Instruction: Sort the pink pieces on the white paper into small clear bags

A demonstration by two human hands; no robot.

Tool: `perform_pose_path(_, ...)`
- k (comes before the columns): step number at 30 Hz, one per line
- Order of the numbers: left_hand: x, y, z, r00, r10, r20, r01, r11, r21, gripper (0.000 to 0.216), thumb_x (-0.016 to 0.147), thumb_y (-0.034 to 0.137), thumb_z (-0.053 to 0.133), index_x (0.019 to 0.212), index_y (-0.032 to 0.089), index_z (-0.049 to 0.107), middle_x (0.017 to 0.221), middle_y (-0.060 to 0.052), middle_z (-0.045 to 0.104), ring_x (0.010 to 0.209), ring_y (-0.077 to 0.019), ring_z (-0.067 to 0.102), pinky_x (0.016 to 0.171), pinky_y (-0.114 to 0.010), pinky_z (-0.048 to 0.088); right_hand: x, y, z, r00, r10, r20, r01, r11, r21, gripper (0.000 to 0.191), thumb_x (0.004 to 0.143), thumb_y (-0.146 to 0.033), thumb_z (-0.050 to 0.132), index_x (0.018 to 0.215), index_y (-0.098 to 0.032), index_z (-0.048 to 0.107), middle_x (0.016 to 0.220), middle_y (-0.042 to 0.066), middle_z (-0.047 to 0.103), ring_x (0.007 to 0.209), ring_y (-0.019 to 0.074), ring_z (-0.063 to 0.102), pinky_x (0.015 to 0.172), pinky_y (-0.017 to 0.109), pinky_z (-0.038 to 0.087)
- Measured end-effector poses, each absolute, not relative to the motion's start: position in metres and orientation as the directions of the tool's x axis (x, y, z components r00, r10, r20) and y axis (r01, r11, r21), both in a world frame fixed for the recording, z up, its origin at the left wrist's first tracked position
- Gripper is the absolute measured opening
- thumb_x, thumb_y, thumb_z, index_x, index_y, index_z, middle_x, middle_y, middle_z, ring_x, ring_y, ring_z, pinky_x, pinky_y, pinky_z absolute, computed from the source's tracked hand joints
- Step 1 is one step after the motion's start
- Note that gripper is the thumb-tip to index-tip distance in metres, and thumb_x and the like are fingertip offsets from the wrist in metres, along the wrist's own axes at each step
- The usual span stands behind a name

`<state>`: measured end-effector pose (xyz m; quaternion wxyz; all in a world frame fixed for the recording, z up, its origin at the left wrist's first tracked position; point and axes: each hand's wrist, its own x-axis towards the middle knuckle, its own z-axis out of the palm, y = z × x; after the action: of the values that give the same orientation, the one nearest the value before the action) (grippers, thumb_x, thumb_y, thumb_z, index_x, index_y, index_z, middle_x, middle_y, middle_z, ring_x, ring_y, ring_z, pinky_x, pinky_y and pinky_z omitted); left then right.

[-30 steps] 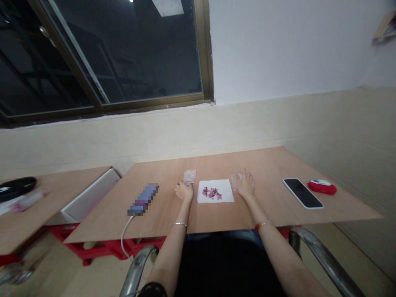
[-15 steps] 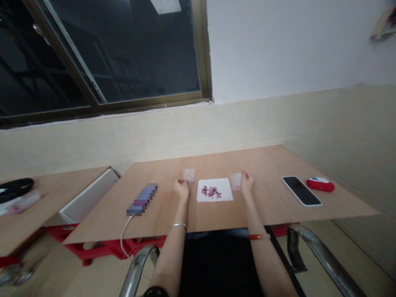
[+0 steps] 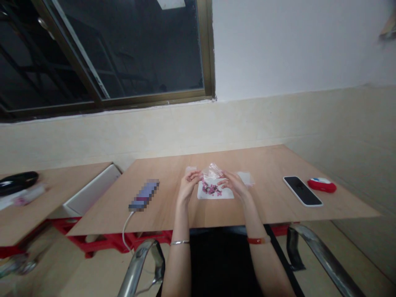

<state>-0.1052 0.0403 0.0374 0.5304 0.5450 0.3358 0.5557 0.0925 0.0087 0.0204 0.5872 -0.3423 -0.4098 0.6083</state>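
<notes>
A crinkled clear plastic bag (image 3: 213, 170) is stretched between my two hands, above the far edge of a white sheet with pink blossoms (image 3: 213, 194). My left hand (image 3: 188, 185) pinches the bag's left side with its fingertips. From the other side, my right hand (image 3: 237, 185) grips the bag's right edge, its other fingers spread over the sheet. Behind my left hand lies a small clear packet (image 3: 191, 168), partly hidden. Another pale packet (image 3: 246, 178) rests on the table just beyond my right hand. Whether the bag holds anything cannot be made out.
On the wooden table (image 3: 161, 220), a blurred-out phone (image 3: 144, 195) with a white cable lies left. A white-edged phone (image 3: 302, 191) and a red object (image 3: 321, 185) lie right. Metal chair armrests (image 3: 321, 255) flank me. A second table (image 3: 77, 173) stands left.
Both hands have come inward from the small packets at either side. A clear plastic bag is now held between them over the sheet. The view has shifted slightly.
</notes>
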Motion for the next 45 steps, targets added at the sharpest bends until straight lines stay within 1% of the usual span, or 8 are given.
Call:
perform_pose_path(6,-0.104,0.038,0.037,0.239,0.948,0.21,-0.193,-0.165,0.967,0.027,0.063,0.021,0.072,0.089,0.014,0.066,0.088,-0.008,0.067,0.083,-0.0185,0.062,0.079,-0.031,0.048,0.103,-0.006,0.033,-0.333,0.943,-0.016,-0.189,-0.083,-0.978,0.028,0.07,-0.038,0.067,0.082,-0.013,0.063,0.066,0.005,0.066,0.053,0.0126,0.061,0.044,0.018,0.043)
perform_pose_path(12,-0.106,0.032,0.043,0.359,0.915,0.182,-0.139,-0.14,0.98,0.029,0.065,0.018,0.071,0.093,0.013,0.065,0.092,-0.009,0.067,0.084,-0.0182,0.061,0.077,-0.028,0.047,0.107,-0.011,0.037,-0.271,0.963,0.013,-0.211,-0.046,-0.976,0.03,0.073,-0.042,0.063,0.084,-0.014,0.065,0.069,0.005,0.065,0.058,0.0121,0.061,0.045,0.018,0.042)
perform_pose_path(17,-0.099,0.032,0.043,0.241,0.949,0.205,0.003,-0.211,0.977,0.026,0.065,0.017,0.067,0.09,0.011,0.064,0.089,-0.008,0.066,0.081,-0.0172,0.061,0.076,-0.029,0.047,0.106,-0.013,0.036,-0.415,0.91,-0.026,-0.11,-0.079,-0.991,0.032,0.071,-0.043,0.065,0.077,-0.012,0.064,0.071,0.004,0.064,0.061,0.0109,0.06,0.048,0.017,0.044)
perform_pose_path(22,-0.078,0.027,0.044,0.043,0.928,0.371,0.178,-0.372,0.911,0.03,0.064,0.014,0.066,0.094,0.013,0.063,0.099,-0.009,0.065,0.095,-0.0191,0.059,0.09,-0.035,0.043,0.101,-0.007,0.033,-0.331,0.943,-0.045,-0.169,-0.106,-0.98,0.026,0.072,-0.034,0.066,0.086,-0.014,0.059,0.072,0.005,0.067,0.058,0.0136,0.064,0.049,0.019,0.047)
perform_pose_path(27,-0.054,0.01,0.053,0.343,0.876,0.34,0.17,-0.413,0.895,0.023,0.076,0.026,0.059,0.092,0.013,0.067,0.094,-0.009,0.068,0.09,-0.0199,0.062,0.086,-0.034,0.046,0.097,-0.006,0.033,-0.34,0.94,0.019,-0.31,-0.093,-0.946,0.025,0.078,-0.035,0.058,0.09,-0.013,0.061,0.079,0.01,0.068,0.069,0.0188,0.067,0.055,0.026,0.053)
perform_pose_path(31,-0.049,0.005,0.052,0.345,0.881,0.323,0.113,-0.381,0.918,0.03,0.073,0.028,0.064,0.098,0.012,0.066,0.1,-0.011,0.067,0.093,-0.0215,0.062,0.086,-0.035,0.047,0.098,-0.006,0.033,-0.309,0.947,0.087,-0.369,-0.036,-0.929,0.023,0.076,-0.035,0.06,0.084,-0.013,0.063,0.081,0.009,0.068,0.071,0.0201,0.066,0.059,0.032,0.054)
perform_pose_path(38,-0.05,0.003,0.059,0.424,0.858,0.289,0.001,-0.32,0.947,0.031,0.075,0.031,0.062,0.098,0.011,0.066,0.098,-0.012,0.068,0.085,-0.0193,0.063,0.073,-0.029,0.051,0.096,0.001,0.027,-0.219,0.973,0.07,-0.397,-0.023,-0.918,0.018,0.071,-0.031,0.064,0.076,-0.014,0.061,0.075,0.007,0.067,0.067,0.0175,0.064,0.057,0.029,0.052)
perform_pose_path(45,-0.053,0.005,0.057,0.333,0.916,0.222,0.006,-0.238,0.971,0.029,0.071,0.036,0.065,0.082,0.009,0.063,0.064,-0.004,0.063,0.048,-0.0082,0.053,0.043,-0.017,0.038,0.092,-0.002,0.034,-0.198,0.979,0.05,-0.434,-0.042,-0.9,0.014,0.07,-0.028,0.062,0.071,-0.016,0.057,0.063,0.001,0.061,0.055,0.0137,0.06,0.051,0.026,0.05)
